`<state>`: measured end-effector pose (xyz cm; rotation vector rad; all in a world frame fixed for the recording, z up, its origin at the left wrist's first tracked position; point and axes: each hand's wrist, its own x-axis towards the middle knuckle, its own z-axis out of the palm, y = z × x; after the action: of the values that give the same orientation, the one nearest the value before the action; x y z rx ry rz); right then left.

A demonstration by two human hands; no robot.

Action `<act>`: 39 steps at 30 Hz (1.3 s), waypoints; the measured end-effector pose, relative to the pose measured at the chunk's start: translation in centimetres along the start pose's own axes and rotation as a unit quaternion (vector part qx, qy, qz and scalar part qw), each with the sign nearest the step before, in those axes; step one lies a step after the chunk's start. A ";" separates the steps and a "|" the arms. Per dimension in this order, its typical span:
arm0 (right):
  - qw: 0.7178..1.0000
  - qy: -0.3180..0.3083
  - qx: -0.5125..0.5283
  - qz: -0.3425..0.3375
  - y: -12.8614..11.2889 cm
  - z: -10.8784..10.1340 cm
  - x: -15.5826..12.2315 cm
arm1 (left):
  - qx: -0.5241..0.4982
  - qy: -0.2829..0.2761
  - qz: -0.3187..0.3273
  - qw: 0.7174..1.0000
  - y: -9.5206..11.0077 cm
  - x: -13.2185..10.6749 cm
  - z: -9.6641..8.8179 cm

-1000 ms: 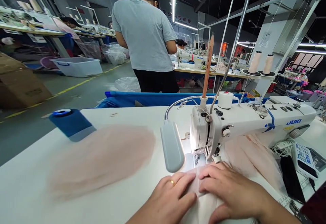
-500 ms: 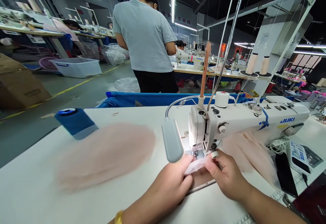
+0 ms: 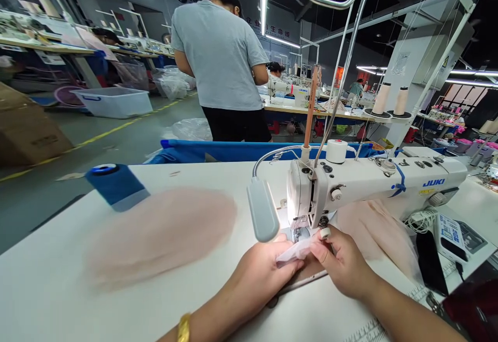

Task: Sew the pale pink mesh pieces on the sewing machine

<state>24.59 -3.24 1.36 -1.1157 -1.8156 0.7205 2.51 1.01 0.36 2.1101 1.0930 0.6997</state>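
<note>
Since a second ago, both hands shift from lying flat on the cloth to pinching it; the pale cloth piece (image 3: 296, 251), flat then, is now lifted and folded between them. Since half a second ago only a slight change: the left hand (image 3: 268, 267) sits a bit lower and the cloth tilts more.

Now: the left hand has thumb and fingers clamped on the cloth's left end; the right hand (image 3: 344, 264) pinches its right end between thumb and fingers. Hands are apart, cloth spans the gap. Cloth is just in front of the presser foot (image 3: 300, 234); can't tell if they touch.

Clock centred on the cloth, 12 facing away from the person: sewing machine (image 3: 373, 178) has its head at 12, arm running toward 2. Pencil (image 3: 310, 108) upright on it at 12. Grey lamp (image 3: 263, 212) near, between 10 and 11. Sheer peach fabric (image 3: 167, 233) lies on the white surface (image 3: 155, 316) at 9, blue thread cone (image 3: 116, 183) at 10, lying tilted. More peach fabric (image 3: 373, 228) at 2. Black phone (image 3: 431, 264) at 3. Co-worker in grey shirt (image 3: 223, 54) stands at 11, back turned.
</note>
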 end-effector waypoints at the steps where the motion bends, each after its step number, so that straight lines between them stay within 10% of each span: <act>1: 1.000 -0.005 -0.003 -0.001 -0.1 0.0 -0.1 | 0.009 0.006 0.011 1.000 -0.2 -0.1 0.2; 19: 0.981 0.012 -0.138 -0.133 -0.4 -0.1 0.0 | 0.119 -0.031 0.093 0.988 -0.6 -0.5 -0.5; 29: 0.975 0.058 -0.161 -0.142 0.2 0.8 -0.3 | 0.122 -0.043 -0.007 0.992 -0.6 0.0 -0.4; 39: 0.980 0.034 -0.160 -0.112 0.6 0.7 -0.4 | 0.120 -0.077 0.043 0.989 -0.3 -0.4 -1.0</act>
<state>24.32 -3.32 0.44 -1.0992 -2.0049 0.2611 1.52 1.13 0.72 2.3842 1.0501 0.4520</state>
